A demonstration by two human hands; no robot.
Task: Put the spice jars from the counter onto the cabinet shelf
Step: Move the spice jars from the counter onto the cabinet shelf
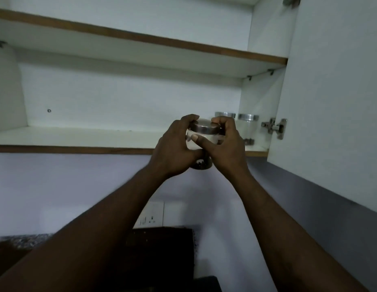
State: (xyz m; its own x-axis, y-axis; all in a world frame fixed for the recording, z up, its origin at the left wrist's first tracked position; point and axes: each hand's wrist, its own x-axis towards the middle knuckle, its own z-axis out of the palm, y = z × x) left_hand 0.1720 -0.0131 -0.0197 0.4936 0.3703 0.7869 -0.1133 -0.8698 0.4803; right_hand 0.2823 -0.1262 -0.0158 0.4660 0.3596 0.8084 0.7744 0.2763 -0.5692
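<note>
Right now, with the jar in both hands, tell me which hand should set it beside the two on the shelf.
Left, probably. The left hand grips the clear glass jar with steel lid on its open side; the right hand sits between it and the two steel-lidded jars on the white cabinet shelf.

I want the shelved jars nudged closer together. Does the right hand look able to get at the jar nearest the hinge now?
Probably not yet: the right hand, with the left hand, grips a third jar. Otherwise the way to the jar nearest the hinge looks free, the cabinet door standing open.
</note>
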